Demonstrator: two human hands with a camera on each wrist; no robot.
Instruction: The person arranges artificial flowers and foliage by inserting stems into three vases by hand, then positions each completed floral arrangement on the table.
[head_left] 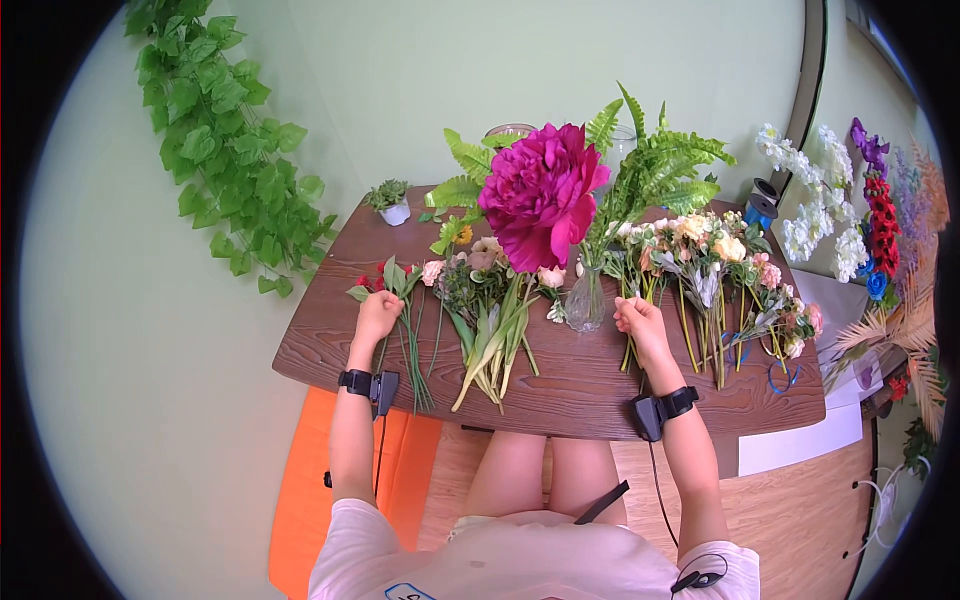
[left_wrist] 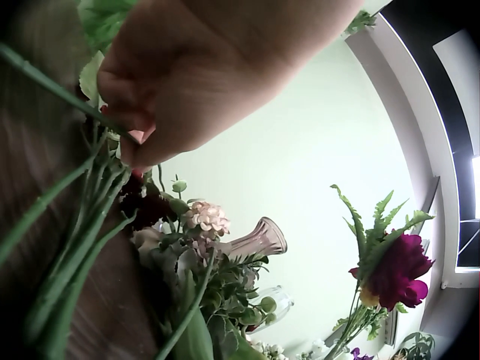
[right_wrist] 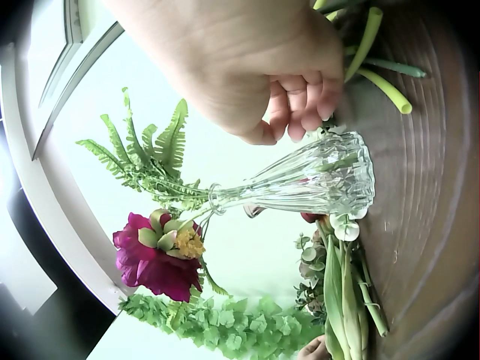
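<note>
My left hand [head_left: 377, 315] is over the stems at the table's left side, near some small red flowers [head_left: 366, 283]. In the left wrist view its thumb and fingers pinch a thin green flower stem [left_wrist: 45, 84], whose bloom end is hidden by the hand. More green stems [left_wrist: 71, 274] lie just below. My right hand [head_left: 642, 325] hovers beside the clear glass vase [right_wrist: 315, 176], fingers loosely curled with nothing between them. The vase holds a large magenta peony [head_left: 540, 195] and green fern fronds [head_left: 665, 170].
Long-leaved flowers [head_left: 490, 340] lie mid-table, and several pale blooms [head_left: 700, 235] with cut stems lie on the right. A small potted plant [head_left: 390, 202] stands at the back left corner, ribbon spools [head_left: 762, 205] at the back right. Blue ribbon [head_left: 783, 380] lies near the right edge.
</note>
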